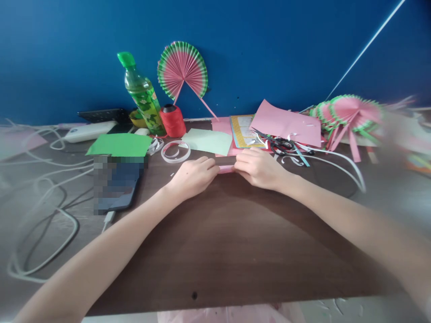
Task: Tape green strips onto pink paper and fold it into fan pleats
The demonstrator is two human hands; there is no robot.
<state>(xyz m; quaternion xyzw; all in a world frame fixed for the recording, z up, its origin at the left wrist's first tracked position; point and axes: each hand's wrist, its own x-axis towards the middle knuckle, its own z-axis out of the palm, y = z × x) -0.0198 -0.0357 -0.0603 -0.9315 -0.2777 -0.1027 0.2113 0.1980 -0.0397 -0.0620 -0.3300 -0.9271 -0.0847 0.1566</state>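
Note:
A narrow pink strip of folded paper (226, 169) stretches between my two hands, just above or on the brown table. My left hand (198, 176) grips its left end, fingers curled and pressed together. At the right end, my right hand (257, 167) pinches it the same way. Most of the strip is hidden under my fingers. Just behind my left hand lies a roll of white tape (175, 151), and a pale green sheet (207, 141) is behind the strip. A pink sheet (286, 122) rests beyond my right hand.
A pink and green paper fan (182, 72) leans against the blue wall. Left of it stand a green bottle (143, 96) and a red thread spool (173, 121). A phone (119, 184) and white cables (67, 215) lie at left. More fans (353, 112) are piled at right.

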